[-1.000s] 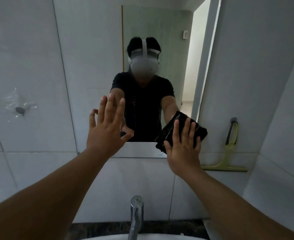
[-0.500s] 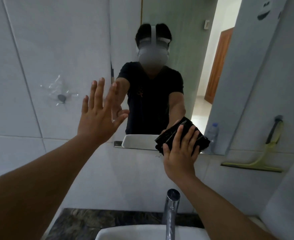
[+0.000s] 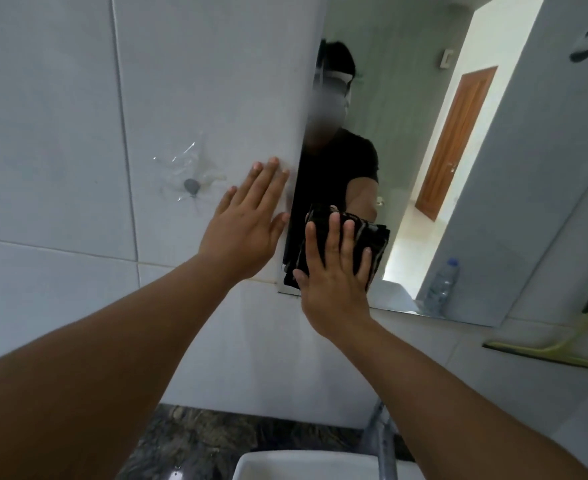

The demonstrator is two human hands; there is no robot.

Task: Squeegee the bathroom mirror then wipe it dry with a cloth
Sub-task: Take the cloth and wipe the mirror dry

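The wall mirror [image 3: 424, 140] fills the upper right of the head view. A folded black cloth [image 3: 372, 237] lies flat against its lower left corner, pressed there under my right hand [image 3: 334, 271], whose fingers are spread over it. My left hand [image 3: 247, 220] is open and flat on the white tile just left of the mirror's edge, holding nothing. The yellow-green squeegee [image 3: 545, 351] leans against the wall at the lower right, blade down, apart from both hands.
A white basin [image 3: 303, 465] and a chrome tap [image 3: 386, 445] sit below my arms on a dark stone counter [image 3: 195, 441]. A clear stick-on hook [image 3: 190, 185] is on the tile at left. The mirror reflects a plastic bottle [image 3: 441, 282] and a wooden door.
My view has swung left. My right hand slid the cloth leftward to the mirror's lower left corner. My left hand moved off the glass onto the tile beside the mirror.
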